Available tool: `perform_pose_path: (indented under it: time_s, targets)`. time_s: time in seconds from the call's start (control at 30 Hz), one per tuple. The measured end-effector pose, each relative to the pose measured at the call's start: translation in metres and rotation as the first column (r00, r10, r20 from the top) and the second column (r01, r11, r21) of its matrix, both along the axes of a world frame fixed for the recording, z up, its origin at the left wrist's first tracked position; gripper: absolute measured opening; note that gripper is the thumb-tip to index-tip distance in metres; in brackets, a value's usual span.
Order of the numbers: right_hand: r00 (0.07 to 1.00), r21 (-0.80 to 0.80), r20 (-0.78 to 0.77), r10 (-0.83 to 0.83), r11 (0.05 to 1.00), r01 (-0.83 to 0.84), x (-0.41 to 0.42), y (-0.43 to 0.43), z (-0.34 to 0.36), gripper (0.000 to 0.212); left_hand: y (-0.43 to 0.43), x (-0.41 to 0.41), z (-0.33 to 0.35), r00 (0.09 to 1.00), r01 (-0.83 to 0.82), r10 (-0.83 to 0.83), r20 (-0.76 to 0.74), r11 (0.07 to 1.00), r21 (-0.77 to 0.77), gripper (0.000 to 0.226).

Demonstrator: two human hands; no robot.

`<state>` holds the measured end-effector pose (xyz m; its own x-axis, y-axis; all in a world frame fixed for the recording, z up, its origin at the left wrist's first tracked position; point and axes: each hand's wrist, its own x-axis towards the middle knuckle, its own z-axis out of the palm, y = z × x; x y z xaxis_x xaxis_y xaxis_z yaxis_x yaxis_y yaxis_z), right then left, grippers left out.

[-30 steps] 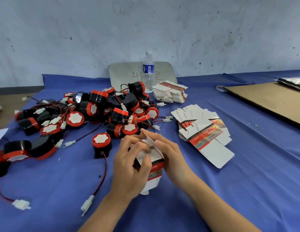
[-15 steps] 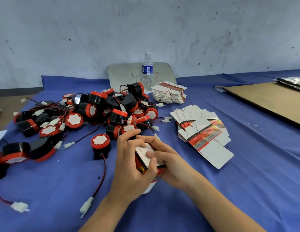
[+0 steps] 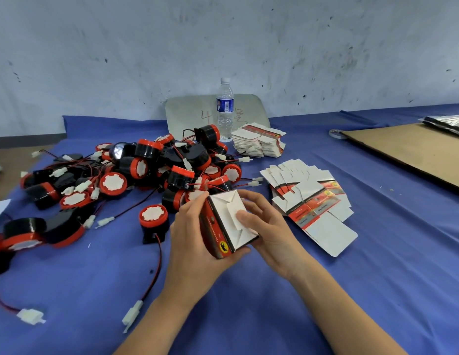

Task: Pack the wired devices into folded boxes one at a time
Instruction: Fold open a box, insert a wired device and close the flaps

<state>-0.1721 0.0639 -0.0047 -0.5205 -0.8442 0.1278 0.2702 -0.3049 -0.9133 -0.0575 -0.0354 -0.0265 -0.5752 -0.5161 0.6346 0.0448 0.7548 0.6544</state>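
Device pile (image 3: 151, 172) left, flat boxes (image 3: 313, 201) right, bottle (image 3: 225, 108) behind

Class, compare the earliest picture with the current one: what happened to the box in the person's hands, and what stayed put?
The box was tipped so its end faces up, and its open flaps are now folded shut. The left hand grips its red side; the right hand presses the tab flat with its thumb. The pile of wired devices, the flat cartons and the bottle have not moved.
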Motion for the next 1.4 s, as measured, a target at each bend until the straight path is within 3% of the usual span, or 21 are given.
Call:
perform_pose_path:
  time_s: [0.1, 0.33, 0.47, 0.7, 0.8, 0.93, 1.0, 1.03, 1.1, 1.13, 1.17, 1.2, 1.27, 1.3, 1.33, 1.4]
  targets:
    - [0.999, 0.008, 0.008, 0.053, 0.999, -0.054, 0.001, 0.0, -0.001, 0.034, 0.002, 0.0, 0.002, 0.999, -0.042, 0.04, -0.027, 0.996, -0.078, 0.101]
    - [0.961, -0.002, -0.249, -0.124, 0.992, 0.128, 0.006, 0.0, -0.004, 0.038, 0.004, -0.001, 0.002, 0.995, -0.1, 0.092, -0.044, 0.971, -0.217, 0.106]
    - [0.927, -0.032, -0.332, -0.175, 0.984, 0.174, 0.009, -0.001, -0.005, 0.037, 0.005, -0.002, 0.003, 0.993, -0.106, 0.087, -0.078, 0.95, -0.294, 0.094]
    - [1.0, -0.021, -0.015, 0.013, 1.0, -0.014, -0.001, 0.001, -0.001, 0.036, 0.006, 0.002, 0.005, 0.998, 0.006, -0.01, -0.068, 0.999, -0.05, 0.099]
    - [0.991, -0.072, 0.101, 0.088, 0.994, -0.081, -0.003, 0.0, 0.001, 0.048, 0.004, 0.003, 0.003, 0.997, 0.071, -0.069, -0.032, 0.997, 0.039, 0.095]
    - [0.975, -0.128, 0.133, 0.175, 0.979, -0.158, -0.008, 0.004, 0.004, 0.062, -0.007, 0.001, 0.003, 0.981, 0.117, -0.141, 0.132, 0.978, 0.173, 0.115]
    - [0.977, -0.149, 0.099, 0.189, 0.973, -0.174, -0.009, 0.006, 0.004, 0.066, -0.017, 0.0, 0.005, 0.965, 0.091, -0.109, 0.239, 0.992, 0.085, 0.109]
    - [0.984, -0.163, 0.062, 0.167, 0.974, -0.155, -0.01, 0.006, 0.004, 0.066, -0.023, 0.001, 0.003, 0.959, 0.048, -0.035, 0.281, 0.998, -0.039, 0.101]
    - [0.993, -0.156, -0.109, -0.041, 0.988, 0.024, -0.01, 0.008, 0.003, 0.067, -0.034, 0.004, -0.003, 0.946, -0.104, 0.184, 0.267, 0.953, -0.285, 0.082]
    - [0.942, -0.15, -0.256, -0.216, 0.972, 0.182, -0.011, 0.008, 0.002, 0.07, -0.04, 0.007, -0.007, 0.925, -0.208, 0.283, 0.254, 0.936, -0.285, 0.076]
    - [0.818, -0.156, -0.433, -0.378, 0.926, 0.345, -0.013, 0.009, 0.0, 0.073, -0.048, 0.01, -0.011, 0.888, -0.312, 0.364, 0.28, 0.925, -0.215, 0.073]
    - [0.635, -0.172, -0.623, -0.456, 0.872, 0.458, -0.016, 0.01, -0.003, 0.075, -0.055, 0.012, -0.013, 0.85, -0.391, 0.404, 0.337, 0.914, -0.11, 0.073]
    - [0.243, -0.215, -0.889, -0.387, 0.824, 0.525, -0.019, 0.006, -0.009, 0.073, -0.066, 0.014, -0.018, 0.781, -0.462, 0.405, 0.476, 0.887, 0.003, 0.072]
    - [0.112, -0.212, -0.946, -0.305, 0.84, 0.5, -0.019, 0.004, -0.013, 0.068, -0.07, 0.016, -0.02, 0.76, -0.465, 0.395, 0.517, 0.886, 0.006, 0.07]
    - [0.045, -0.178, -0.974, -0.224, 0.868, 0.463, -0.018, 0.002, -0.016, 0.064, -0.073, 0.017, -0.021, 0.76, -0.463, 0.393, 0.518, 0.886, 0.007, 0.064]
    - [0.045, -0.066, -0.995, -0.09, 0.921, 0.384, -0.014, 0.0, -0.02, 0.055, -0.076, 0.02, -0.022, 0.806, -0.454, 0.394, 0.441, 0.89, 0.034, 0.045]
